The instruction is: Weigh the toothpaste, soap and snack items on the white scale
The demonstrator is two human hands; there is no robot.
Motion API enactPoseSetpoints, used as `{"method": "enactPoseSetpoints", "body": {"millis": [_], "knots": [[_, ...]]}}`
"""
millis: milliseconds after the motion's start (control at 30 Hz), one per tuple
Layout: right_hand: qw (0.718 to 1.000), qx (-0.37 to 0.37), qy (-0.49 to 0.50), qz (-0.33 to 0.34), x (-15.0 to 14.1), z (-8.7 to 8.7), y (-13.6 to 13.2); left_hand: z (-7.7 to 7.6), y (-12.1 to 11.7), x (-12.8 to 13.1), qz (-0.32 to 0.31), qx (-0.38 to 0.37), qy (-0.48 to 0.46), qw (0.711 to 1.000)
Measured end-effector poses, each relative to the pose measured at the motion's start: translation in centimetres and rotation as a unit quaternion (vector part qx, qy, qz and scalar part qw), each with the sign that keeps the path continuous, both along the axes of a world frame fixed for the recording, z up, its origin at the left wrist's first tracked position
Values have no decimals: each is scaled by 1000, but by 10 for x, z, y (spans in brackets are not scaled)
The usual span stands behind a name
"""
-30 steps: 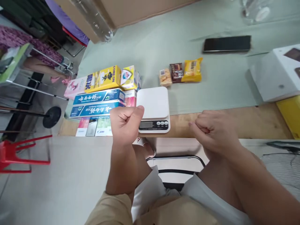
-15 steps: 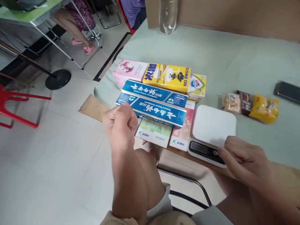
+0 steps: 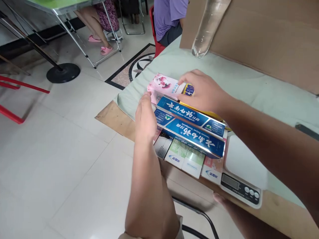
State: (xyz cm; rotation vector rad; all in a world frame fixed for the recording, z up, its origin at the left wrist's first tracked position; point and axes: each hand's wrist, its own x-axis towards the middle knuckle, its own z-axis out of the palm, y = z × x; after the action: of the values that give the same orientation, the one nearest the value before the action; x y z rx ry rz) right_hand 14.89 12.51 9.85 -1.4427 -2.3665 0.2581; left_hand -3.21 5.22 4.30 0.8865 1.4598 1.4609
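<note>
My left hand (image 3: 146,118) is at the left end of two blue toothpaste boxes, its fingers straight and pointing up along them. The nearer toothpaste box (image 3: 194,136) and the farther toothpaste box (image 3: 183,111) lie side by side on top of flat cartons. Reaching across from the right, my right hand (image 3: 203,89) has thumb and fingers spread over a yellow box (image 3: 189,89), mostly hidden beneath it. Its fingertips come close to the right end of a pink flowered box (image 3: 165,83); whether they touch it, I cannot tell.
Green cartons (image 3: 176,151), a red carton (image 3: 211,167) and a white kitchen scale (image 3: 239,189) lie along the table's front edge. A clear bottle (image 3: 210,26) stands by a cardboard panel (image 3: 269,39). Beyond the table are a person in purple (image 3: 166,20) and a pole base (image 3: 63,73).
My right hand has moved left from the scale's buttons to above the yellow box, its fingers spreading. My left hand has uncurled from a fist beside the toothpaste boxes. The view has shifted.
</note>
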Motion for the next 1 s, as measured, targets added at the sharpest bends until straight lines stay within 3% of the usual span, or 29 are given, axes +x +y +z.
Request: {"method": "enactPoseSetpoints", "body": {"millis": [167, 400, 567, 767, 900, 1000], "knots": [[988, -128, -91, 0, -28, -8, 52, -11, 9, -18, -52, -30, -144, 988], [958, -235, -165, -10, -28, 1, 65, -8, 14, -17, -63, -79, -151, 983], [967, -206, -147, -18, -27, -3, 65, -3, 14, -11, -69, -90, -160, 981], [989, -128, -74, -5, -30, -3, 67, 0, 10, -7, -6, -91, -175, 980], [998, -57, -22, -34, -35, 21, 66, -1, 11, -6, 46, -54, -156, 985], [998, -22, 54, -22, -19, 50, 39, -1, 15, -8, 87, 8, -119, 989]]}}
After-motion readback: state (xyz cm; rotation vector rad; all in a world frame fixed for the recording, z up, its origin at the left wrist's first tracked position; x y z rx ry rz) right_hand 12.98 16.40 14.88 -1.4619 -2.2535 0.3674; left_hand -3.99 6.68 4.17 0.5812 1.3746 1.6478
